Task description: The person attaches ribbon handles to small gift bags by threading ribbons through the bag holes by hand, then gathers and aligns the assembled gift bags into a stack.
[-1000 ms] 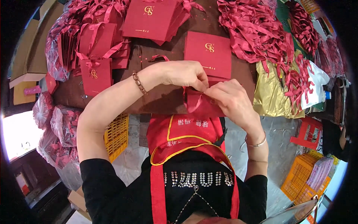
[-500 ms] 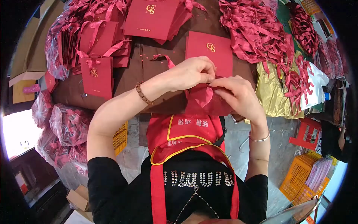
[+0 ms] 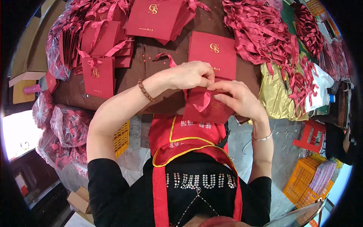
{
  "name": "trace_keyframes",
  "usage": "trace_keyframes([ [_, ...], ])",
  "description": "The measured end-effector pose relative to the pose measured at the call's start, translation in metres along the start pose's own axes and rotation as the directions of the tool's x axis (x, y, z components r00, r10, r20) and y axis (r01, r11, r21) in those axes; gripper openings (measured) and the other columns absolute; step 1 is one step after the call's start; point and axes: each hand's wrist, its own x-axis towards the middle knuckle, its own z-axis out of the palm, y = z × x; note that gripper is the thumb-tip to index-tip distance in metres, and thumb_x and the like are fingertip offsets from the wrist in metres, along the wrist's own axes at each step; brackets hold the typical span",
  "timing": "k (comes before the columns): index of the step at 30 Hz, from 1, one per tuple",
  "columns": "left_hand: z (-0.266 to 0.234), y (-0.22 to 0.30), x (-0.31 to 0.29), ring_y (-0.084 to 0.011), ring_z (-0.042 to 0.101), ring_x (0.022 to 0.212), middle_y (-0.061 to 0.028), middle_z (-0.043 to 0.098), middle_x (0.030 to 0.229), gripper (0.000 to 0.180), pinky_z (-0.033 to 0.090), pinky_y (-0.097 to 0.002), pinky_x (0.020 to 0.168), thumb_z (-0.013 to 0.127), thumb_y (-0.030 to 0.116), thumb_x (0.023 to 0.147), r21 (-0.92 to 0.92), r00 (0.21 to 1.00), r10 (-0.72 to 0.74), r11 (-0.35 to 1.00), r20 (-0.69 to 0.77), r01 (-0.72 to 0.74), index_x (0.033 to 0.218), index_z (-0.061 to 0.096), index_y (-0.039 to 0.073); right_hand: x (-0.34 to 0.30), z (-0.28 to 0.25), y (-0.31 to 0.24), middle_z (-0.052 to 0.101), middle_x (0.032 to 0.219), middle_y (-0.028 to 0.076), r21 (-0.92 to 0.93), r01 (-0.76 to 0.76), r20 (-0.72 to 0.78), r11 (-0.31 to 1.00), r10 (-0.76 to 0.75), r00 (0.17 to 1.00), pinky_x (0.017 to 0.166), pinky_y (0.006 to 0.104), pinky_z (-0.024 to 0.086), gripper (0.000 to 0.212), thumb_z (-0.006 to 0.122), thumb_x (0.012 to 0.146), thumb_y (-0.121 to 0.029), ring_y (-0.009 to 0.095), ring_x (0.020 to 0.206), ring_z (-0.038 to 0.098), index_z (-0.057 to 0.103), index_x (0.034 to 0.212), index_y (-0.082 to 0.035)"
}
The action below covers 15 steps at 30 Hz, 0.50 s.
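Bag (image 3: pixel 215 114), red, lies toward the apron (image 3: pixel 185 132), far edge gripped by my nearer right hand (image 3: pixel 242 99). My left hand (image 3: pixel 194 74) pinches, I can't tell what.

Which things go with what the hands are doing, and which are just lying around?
Seem to belong:
- left hand and right hand, at the small red bag
- its pink ribbon
- likely the ribbon pile and stacked red bags

Probably just lying about:
- cardboard box, far left
- orange crate, lower right
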Motion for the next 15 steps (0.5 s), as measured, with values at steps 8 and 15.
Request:
trace_keyframes([
  [8,-0.011,0.002,0.006,-0.0108,0.053,0.083,-0.0039,0.057,0.086,0.014,0.044,-0.0255,0.076,0.056,0.012,0.088,-0.087,0.957,0.054,0.993,-0.284,-0.081,0.091,0.059,-0.002,0.001,0.003,-0.001,0.065,0.094,0.011,0.034,0.027,0.149,0.999,-0.032,0.988,0.078,0.0365,0.047,0.023,0.059,0.082,-0.012,0.028,0.087,0.062,0.061,0.104,-0.007],
  [15,-0.026,-0.008,-0.024,-0.0092,0.053,0.082,-0.0012,0.059,0.091,0.024,0.045,-0.0250,0.071,0.049,0.014,0.093,-0.094,0.821,-0.066,0.995,-0.567,0.016,0.113,0.058,0.002,0.006,-0.006,0.016,0.064,0.100,0.006,0.203,-0.232,-0.026,0.951,0.242,0.970,0.083,0.0243,0.045,0.027,0.058,0.084,-0.001,0.010,0.093,0.057,0.058,0.110,0.001],
])
